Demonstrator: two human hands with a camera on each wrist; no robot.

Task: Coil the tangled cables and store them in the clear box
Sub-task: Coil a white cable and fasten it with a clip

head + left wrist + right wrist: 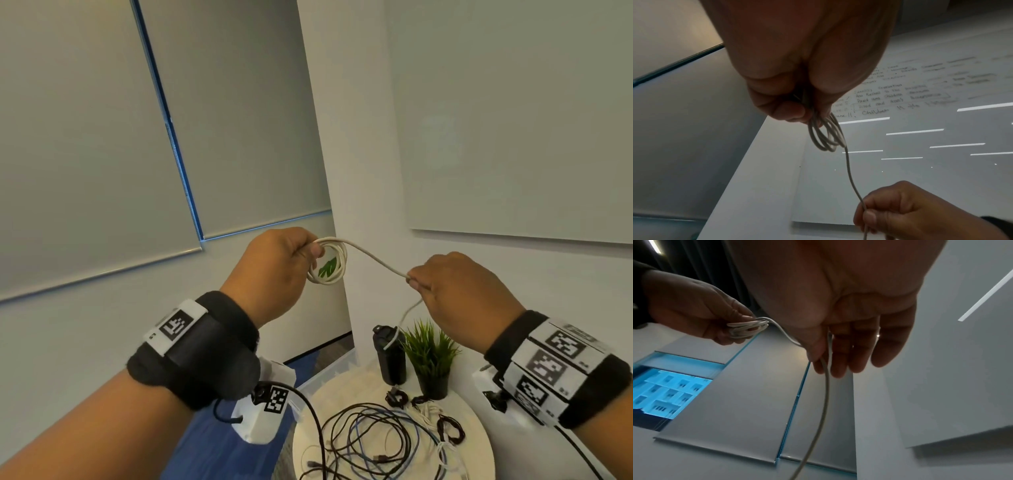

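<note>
**White cable half coiled, held up between both hands**

Raised in front of the wall, well above the round white table (479,442). Left hand (277,270) lifted with its back toward the head camera, wrist bent, fingers curled and pinching several small loops of the white cable (329,263) against the thumb; from the left wrist view, loops (826,138) hanging out just below the fingertips. Right hand (459,291) level with the left and a little apart from it, back also toward the camera, thumb and forefinger pinching the loose run of the same cable; in the right wrist view, remaining fingers (885,340) fairly straight and spread below the palm, cable passing between thumb and forefinger. Between the hands, a slack S-shaped stretch from the coil to the right pinch. Below the right hand, the tail of the cable dropping toward the table, its end hanging in front of a black bottle (390,353).

On the table beneath the hands: a tangle of black, blue and white cables (370,438) spread loose across the top, with a few small dark coiled bundles (450,428) at its far edge. Just beside the bottle, a small potted plant (431,356) in a dark pot. Left of the table, partly hidden by the left wrist, the ribbed rim of a clear box (337,363) over blue floor. Black straps with printed markers on both wrists
</note>
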